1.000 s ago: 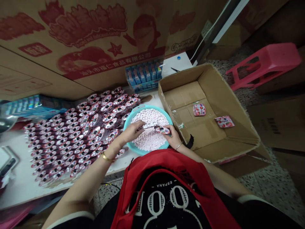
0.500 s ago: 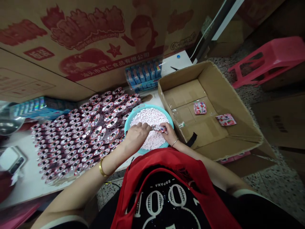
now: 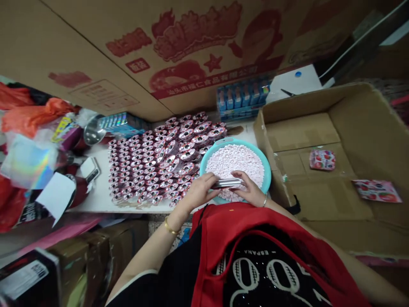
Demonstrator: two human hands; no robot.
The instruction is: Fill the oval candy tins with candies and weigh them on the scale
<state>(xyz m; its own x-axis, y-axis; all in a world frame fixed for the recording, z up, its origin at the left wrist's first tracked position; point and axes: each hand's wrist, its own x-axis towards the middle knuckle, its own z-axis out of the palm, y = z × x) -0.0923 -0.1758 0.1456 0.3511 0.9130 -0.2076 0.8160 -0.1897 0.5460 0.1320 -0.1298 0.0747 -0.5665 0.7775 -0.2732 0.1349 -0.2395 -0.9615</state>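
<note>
At least two large brown cardboard cartons with red print (image 3: 204,34) stood behind the white tabletop (image 3: 99,200). Next in size, one open brown cardboard box (image 3: 345,128) sat at the right. A broad block of upright pink, white and red packets with oval dark-holed tops (image 3: 188,153) filled the middle of the tabletop in close rows, too many and too crowded to count surely. Just right of them, near the open box, was one round turquoise plastic basin (image 3: 267,172). Two bare hands worked over its near side: the left hand (image 3: 201,190) was partly closed, its thumb and fingers pinching the left end of one narrow silver foil-like piece (image 3: 228,183), while the right hand (image 3: 251,191) was curved around the right end, thumb below and fingers above, so both gripped it above the basin. Two groups of blue boxes stood by the cartons, one behind the basin (image 3: 243,102) and one to the left (image 3: 123,123). Two flat pink strawberry-printed packets (image 3: 322,159) lay apart inside the open box. Smaller yet were one dark pointed tool (image 3: 287,92), one round blue cap (image 3: 298,74), and last the countless small whitish pellets (image 3: 236,157) heaped in the basin.
</note>
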